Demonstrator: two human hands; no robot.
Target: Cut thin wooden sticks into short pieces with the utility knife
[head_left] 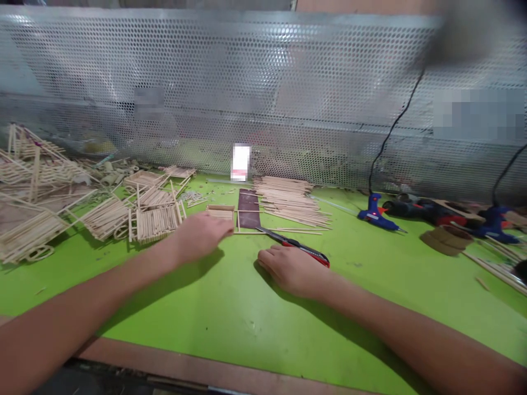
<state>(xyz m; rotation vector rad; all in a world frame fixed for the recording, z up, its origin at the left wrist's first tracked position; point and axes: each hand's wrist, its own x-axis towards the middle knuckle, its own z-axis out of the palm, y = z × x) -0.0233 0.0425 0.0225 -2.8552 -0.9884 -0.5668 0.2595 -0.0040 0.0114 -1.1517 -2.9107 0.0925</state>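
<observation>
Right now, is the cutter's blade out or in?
Out. The grey blade extends well past the red-and-black handle, its tip reaching the near edge of the dark strip.

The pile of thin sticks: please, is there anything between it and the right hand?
Yes. The cutter knife lies slantwise just beyond the right hand, between it and the pile of thin sticks. Behind the knife, a few loose sticks also lie along the pile's near edge.
</observation>
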